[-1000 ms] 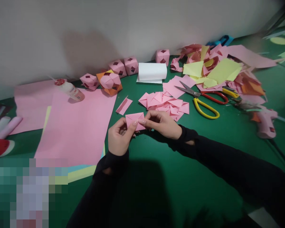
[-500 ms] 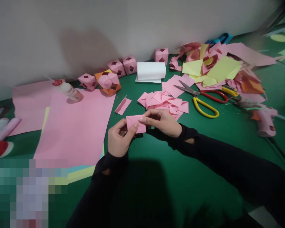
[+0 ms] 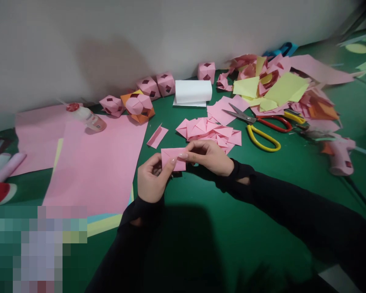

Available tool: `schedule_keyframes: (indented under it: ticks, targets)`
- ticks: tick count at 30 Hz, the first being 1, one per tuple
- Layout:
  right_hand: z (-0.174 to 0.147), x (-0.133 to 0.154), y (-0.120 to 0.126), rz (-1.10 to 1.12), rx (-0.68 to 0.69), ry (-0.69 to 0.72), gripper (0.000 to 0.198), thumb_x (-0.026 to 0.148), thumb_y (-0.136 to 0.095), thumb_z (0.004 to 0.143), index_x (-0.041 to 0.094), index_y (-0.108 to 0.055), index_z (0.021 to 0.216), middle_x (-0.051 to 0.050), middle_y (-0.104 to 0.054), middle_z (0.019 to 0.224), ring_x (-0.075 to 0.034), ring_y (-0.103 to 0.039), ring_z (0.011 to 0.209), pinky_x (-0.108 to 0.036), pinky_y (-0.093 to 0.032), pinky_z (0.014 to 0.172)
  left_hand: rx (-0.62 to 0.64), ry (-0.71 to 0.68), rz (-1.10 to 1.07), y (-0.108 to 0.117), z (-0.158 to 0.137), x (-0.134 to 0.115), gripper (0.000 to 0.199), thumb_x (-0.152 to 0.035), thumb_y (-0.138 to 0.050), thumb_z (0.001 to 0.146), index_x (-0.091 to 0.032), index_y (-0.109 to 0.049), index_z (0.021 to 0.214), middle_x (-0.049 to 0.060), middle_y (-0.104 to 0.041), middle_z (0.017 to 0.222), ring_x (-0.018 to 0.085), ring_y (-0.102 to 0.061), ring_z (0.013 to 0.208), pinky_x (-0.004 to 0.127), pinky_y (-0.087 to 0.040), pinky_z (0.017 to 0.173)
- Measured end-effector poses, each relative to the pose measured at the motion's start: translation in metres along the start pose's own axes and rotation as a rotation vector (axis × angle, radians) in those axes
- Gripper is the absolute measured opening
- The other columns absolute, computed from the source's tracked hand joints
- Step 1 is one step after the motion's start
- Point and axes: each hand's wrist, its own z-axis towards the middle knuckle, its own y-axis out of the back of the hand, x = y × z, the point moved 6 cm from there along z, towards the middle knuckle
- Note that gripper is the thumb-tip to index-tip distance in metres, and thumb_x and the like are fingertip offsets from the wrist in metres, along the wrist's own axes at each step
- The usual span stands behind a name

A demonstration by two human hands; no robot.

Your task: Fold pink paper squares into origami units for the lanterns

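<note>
A small folded piece of pink paper (image 3: 179,164) is held level above the green table, with a crease showing near its top left corner. My left hand (image 3: 151,179) pinches its left side, thumb on top. On its right side, the thumb and fingers of my right hand (image 3: 210,158) grip the upper corner. Just beyond my hands lies a pile of folded pink paper pieces (image 3: 205,129). One more folded pink strip (image 3: 157,136) rests apart, left of that pile.
Scissors (image 3: 251,120) with red and yellow handles lie right of the pile, near a pink glue gun (image 3: 338,152). Paper scraps (image 3: 280,89) heap behind. Pink paper cubes (image 3: 166,84) and a white roll (image 3: 193,91) line the wall. A bottle (image 3: 90,118) stands on pink sheets (image 3: 94,171).
Almost nothing differs. Both hands keep hold of the folded pink paper, and the whole view has shifted very slightly.
</note>
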Motion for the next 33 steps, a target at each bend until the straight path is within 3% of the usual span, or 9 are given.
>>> schedule_keyframes:
  ticks: [4, 13, 33]
  targets:
    - [-0.0005, 0.0017, -0.0005, -0.023, 0.034, -0.001, 0.031, 0.042, -0.081, 0.069, 0.015, -0.071, 0.079, 0.001, -0.064, 0.065, -0.008, -0.054, 0.057, -0.024, -0.044, 0.055, -0.023, 0.022, -0.034, 0.0025, 0.0008, 0.0028, 0.026, -0.041, -0.073, 0.077, -0.016, -0.075, 0.085, 0.000, -0.064, 0.062, 0.009, -0.051, 0.049, 0.021, -0.043, 0.047]
    - [-0.0006, 0.0017, 0.0020, -0.014, -0.050, -0.050, 0.034, 0.042, -0.082, 0.067, 0.015, -0.062, 0.066, 0.002, -0.060, 0.059, -0.007, -0.050, 0.052, -0.022, -0.042, 0.050, -0.014, 0.011, -0.054, 0.0002, 0.0021, 0.0005, 0.024, -0.040, -0.070, 0.080, -0.018, -0.069, 0.071, -0.001, -0.063, 0.058, 0.009, -0.053, 0.046, 0.021, -0.049, 0.047]
    - [-0.0008, -0.0028, 0.0005, -0.047, -0.099, -0.039, 0.040, 0.048, -0.081, 0.066, 0.016, -0.057, 0.069, 0.003, -0.057, 0.061, -0.007, -0.048, 0.052, -0.021, -0.039, 0.048, -0.008, -0.035, 0.048, -0.0011, 0.0042, 0.0076, 0.027, -0.045, -0.072, 0.078, -0.018, -0.070, 0.077, -0.002, -0.066, 0.057, 0.009, -0.055, 0.043, 0.020, -0.048, 0.044]
